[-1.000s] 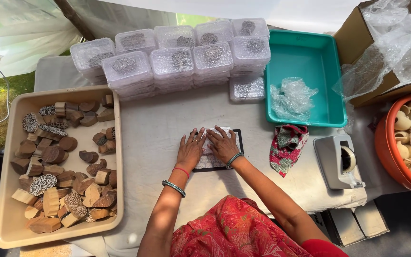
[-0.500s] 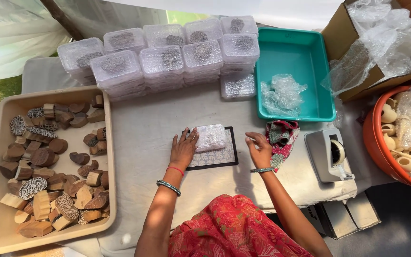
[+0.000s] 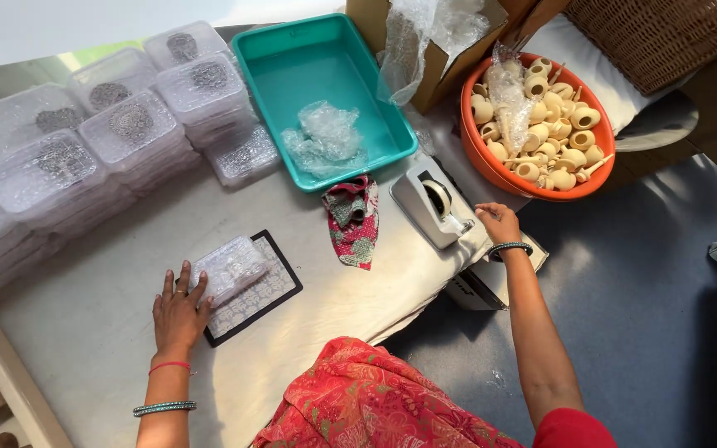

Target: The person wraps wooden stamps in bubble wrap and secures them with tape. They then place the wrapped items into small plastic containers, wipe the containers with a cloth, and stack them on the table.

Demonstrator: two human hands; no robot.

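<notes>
Bubble-wrapped and pale, the packet (image 3: 230, 267) lies on a black-edged patterned mat (image 3: 263, 286) on the worktop (image 3: 85, 323), and your left hand (image 3: 178, 309) rests flat beside it, fingers spread, the fingertips touching the packet's near edge (nothing is clasped in that hand). Your right hand (image 3: 499, 222) is out at the worktop's right edge, its fingers drawn together at the front end of the grey tape dispenser (image 3: 431, 202); whether tape sits pinched between them is too small to tell. A red patterned cloth (image 3: 353, 222) lies between mat and dispenser. Behind them, a teal tray (image 3: 288, 58) holds crumpled clear plastic (image 3: 325, 139). Stacked clear lidded boxes (image 3: 76, 153) fill the far left. An orange bowl (image 3: 479, 158) of small pale wooden pieces (image 3: 545, 116) stands near the dispenser, beyond your right hand.
</notes>
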